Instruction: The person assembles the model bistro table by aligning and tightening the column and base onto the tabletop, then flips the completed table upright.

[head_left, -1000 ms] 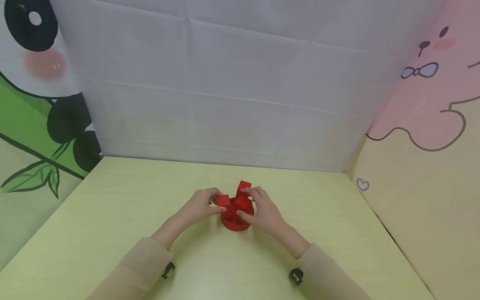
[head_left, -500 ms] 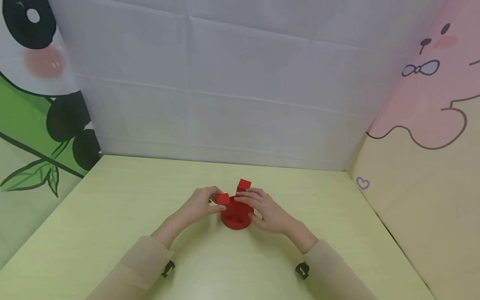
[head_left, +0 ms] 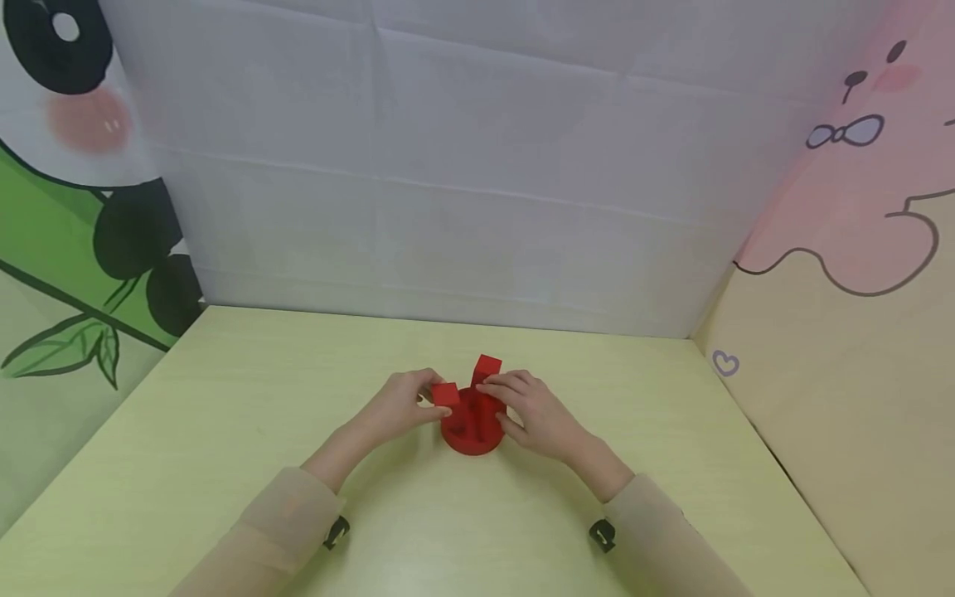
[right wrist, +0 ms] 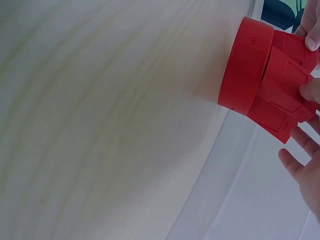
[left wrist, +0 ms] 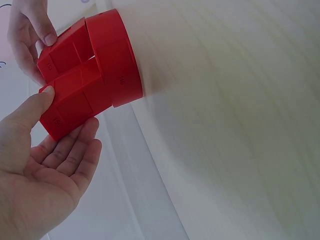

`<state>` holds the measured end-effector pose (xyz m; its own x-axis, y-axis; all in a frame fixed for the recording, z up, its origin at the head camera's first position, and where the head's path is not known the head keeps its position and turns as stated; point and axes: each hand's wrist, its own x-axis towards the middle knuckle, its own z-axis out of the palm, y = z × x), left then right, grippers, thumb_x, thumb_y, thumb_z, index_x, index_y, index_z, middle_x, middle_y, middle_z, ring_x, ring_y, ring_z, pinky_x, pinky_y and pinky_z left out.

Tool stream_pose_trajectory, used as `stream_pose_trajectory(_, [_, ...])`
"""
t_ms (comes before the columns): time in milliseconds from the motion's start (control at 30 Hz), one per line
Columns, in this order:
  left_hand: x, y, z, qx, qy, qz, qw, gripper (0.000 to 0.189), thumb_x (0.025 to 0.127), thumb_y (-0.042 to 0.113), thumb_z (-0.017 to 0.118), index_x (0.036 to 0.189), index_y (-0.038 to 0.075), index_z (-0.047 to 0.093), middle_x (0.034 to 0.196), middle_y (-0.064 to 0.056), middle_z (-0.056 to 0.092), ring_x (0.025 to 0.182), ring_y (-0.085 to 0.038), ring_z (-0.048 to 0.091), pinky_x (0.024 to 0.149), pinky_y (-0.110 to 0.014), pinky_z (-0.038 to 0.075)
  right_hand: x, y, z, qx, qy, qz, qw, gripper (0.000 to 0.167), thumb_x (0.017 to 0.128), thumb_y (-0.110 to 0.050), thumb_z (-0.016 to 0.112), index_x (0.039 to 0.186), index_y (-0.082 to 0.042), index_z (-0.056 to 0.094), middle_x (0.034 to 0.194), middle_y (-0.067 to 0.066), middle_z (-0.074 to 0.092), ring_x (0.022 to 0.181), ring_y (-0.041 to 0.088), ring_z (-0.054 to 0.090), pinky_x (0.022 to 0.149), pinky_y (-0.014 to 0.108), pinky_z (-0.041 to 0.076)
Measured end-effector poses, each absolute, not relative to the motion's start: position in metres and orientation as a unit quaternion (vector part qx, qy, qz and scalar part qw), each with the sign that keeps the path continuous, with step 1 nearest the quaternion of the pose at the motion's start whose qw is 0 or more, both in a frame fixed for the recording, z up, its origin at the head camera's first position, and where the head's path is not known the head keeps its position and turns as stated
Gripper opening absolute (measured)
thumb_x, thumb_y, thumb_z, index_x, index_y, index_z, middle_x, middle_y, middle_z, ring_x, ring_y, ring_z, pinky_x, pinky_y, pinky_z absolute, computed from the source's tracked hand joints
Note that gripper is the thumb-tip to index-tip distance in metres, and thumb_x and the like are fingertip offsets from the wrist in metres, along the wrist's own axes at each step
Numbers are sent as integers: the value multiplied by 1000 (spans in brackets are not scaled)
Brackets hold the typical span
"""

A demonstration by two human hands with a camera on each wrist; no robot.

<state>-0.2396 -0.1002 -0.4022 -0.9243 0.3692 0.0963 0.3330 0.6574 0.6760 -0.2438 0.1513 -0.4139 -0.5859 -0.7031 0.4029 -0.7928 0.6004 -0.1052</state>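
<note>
A round red base (head_left: 473,446) with inner dividers sits mid-table, and red blocks stand up out of it. My left hand (head_left: 403,404) pinches the left block (head_left: 445,394); in the left wrist view its thumb lies on the block's upper end and the fingers are underneath. My right hand (head_left: 540,419) is at the base's right side. The right wrist view has its thumb on a tilted red block (right wrist: 284,80), fingers at the other side. Another red block (head_left: 488,366) leans outward at the back, just beyond the right fingertips. Small numbers mark the blocks and base.
The pale yellow table (head_left: 298,356) ends at a white cloth backdrop (head_left: 462,207). Painted cartoon panels stand at left and right. A black strap piece (head_left: 603,535) hangs by the right sleeve, and a similar strap piece (head_left: 337,532) by the left.
My right hand has shifted right and its fingers lifted over the base, then bent down again on its right side. The left hand keeps its pinch on the left block.
</note>
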Motion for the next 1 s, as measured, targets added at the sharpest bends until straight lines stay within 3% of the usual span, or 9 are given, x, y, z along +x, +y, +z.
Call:
stream_pose_trajectory(300, [-241,-102,-404,208,909,362,12,30,81,20,75,106,8,62,90,4,66,85,-13,61,77,-31,51,-241,148,-416,357,-903,157,178,46,82,-25,73,123,-9,59,118,5,59,108,20,54,89,35,49])
stream_pose_trajectory(533, [-242,-102,-405,216,906,363,8,29,81,20,75,105,8,63,89,4,66,84,-12,62,78,-31,51,-236,145,-419,294,-923,182,169,51,77,-32,78,116,-6,58,99,2,59,87,12,54,74,24,51])
stream_pose_trajectory(800, [-242,-102,-403,215,907,362,10,29,81,20,74,104,7,62,89,3,66,86,-16,63,77,-31,52,-232,141,-418,209,-951,173,151,60,70,-48,79,108,-9,55,78,-3,52,68,8,45,58,20,41])
stream_pose_trajectory(933, [-241,-101,-403,210,908,362,12,29,81,20,75,104,8,63,89,3,66,85,-15,63,77,-31,52,-232,141,-419,198,-955,165,149,65,68,-53,78,110,-9,54,77,-2,52,67,9,46,58,22,40])
stream_pose_trajectory(1000, [-241,-101,-403,210,908,361,11,29,80,20,75,104,8,63,88,3,66,84,-14,62,77,-31,52,-233,143,-418,207,-953,168,144,69,69,-54,78,116,-10,52,84,0,56,73,10,49,63,25,43])
